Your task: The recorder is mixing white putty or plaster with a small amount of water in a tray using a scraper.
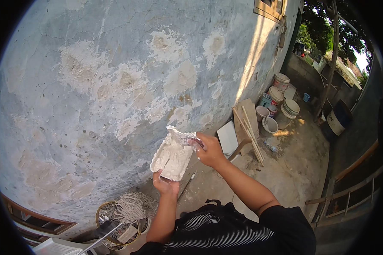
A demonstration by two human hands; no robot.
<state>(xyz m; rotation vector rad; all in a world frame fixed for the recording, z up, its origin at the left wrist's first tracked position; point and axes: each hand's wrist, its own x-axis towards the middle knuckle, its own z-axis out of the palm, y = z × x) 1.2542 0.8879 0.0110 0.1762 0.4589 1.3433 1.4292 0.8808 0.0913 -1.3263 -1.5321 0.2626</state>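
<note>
My left hand (166, 184) grips the lower end of a shallow tray (154, 162) with its fingers beneath it. White putty (173, 154) fills the tray and coats its sides. My right hand (209, 149) is closed around a putty-smeared scraper (184, 137), whose blade lies over the tray's upper edge. White smears show on the fingers of both hands. Just beyond the tray stands a blue-grey wall (127, 25) with several rough pale filler patches (181, 78). Tray and scraper are held apart from the wall.
A bucket of rubble (104, 212) with a bundle of pale rope (134, 207) stands lower left. Boards (252, 112) and wooden strips (251, 140) lean on the right, near several paint buckets (290, 107). A drum (338, 120) and a ladder (347, 197) are farther right.
</note>
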